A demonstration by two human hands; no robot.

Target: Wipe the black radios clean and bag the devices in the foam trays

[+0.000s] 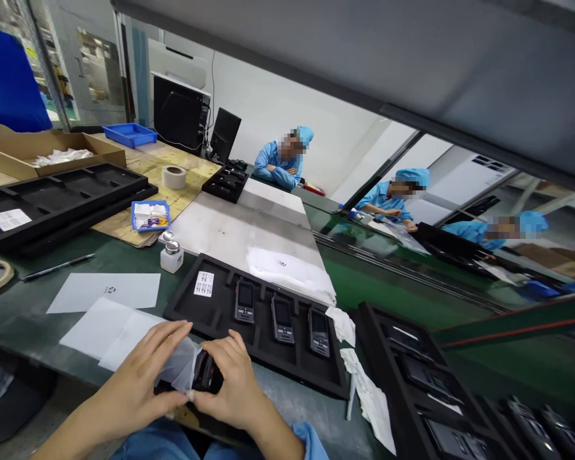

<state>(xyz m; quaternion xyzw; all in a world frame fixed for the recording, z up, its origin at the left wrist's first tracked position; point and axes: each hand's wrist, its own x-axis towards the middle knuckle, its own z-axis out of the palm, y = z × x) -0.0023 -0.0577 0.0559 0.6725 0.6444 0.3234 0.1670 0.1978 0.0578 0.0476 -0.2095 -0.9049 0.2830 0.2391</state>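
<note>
My left hand is closed on a translucent plastic bag near the table's front edge. My right hand grips a black handheld device, with its end against or inside the bag; which of the two I cannot tell. Both thumbs meet at the bag's lower edge. Just beyond my hands lies a black foam tray holding three handheld devices with screens and keys, one of them the middle device. Flat bags with a printed sheet are spread to the left of my hands.
A white pump bottle, a blue box of small parts and a tape roll stand behind. Black trays are stacked at left; another tray with devices is at right. Crumpled wipes lie between. Three co-workers sit across.
</note>
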